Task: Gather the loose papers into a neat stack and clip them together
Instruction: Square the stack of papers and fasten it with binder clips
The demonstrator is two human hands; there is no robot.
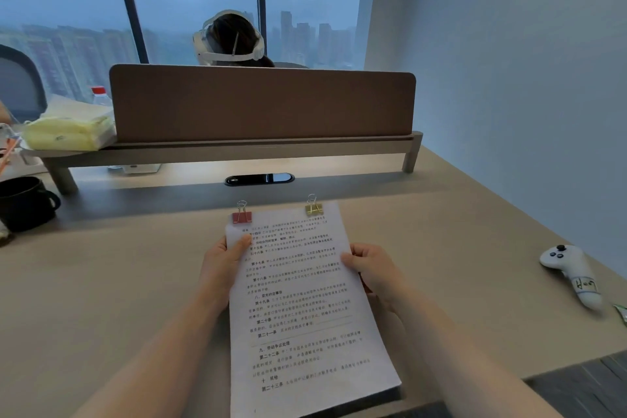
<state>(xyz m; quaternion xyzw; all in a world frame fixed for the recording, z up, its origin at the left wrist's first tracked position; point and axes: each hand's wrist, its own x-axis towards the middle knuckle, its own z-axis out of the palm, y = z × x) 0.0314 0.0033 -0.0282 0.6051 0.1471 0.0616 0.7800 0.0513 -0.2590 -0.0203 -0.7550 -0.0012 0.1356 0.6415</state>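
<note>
A stack of printed papers (298,309) is held above the beige bench (118,282), the left hand (222,265) clamped on its left edge with the thumb on the top sheet and the right hand (371,270) clamped likewise on its right edge. Along the far edge of the stack sit a red binder clip (242,215) at the left corner and a gold binder clip (314,208) towards the right. Beyond lie a white controller (573,273) at right, a black mug (25,202) at left, and a brown divider panel (261,102).
</note>
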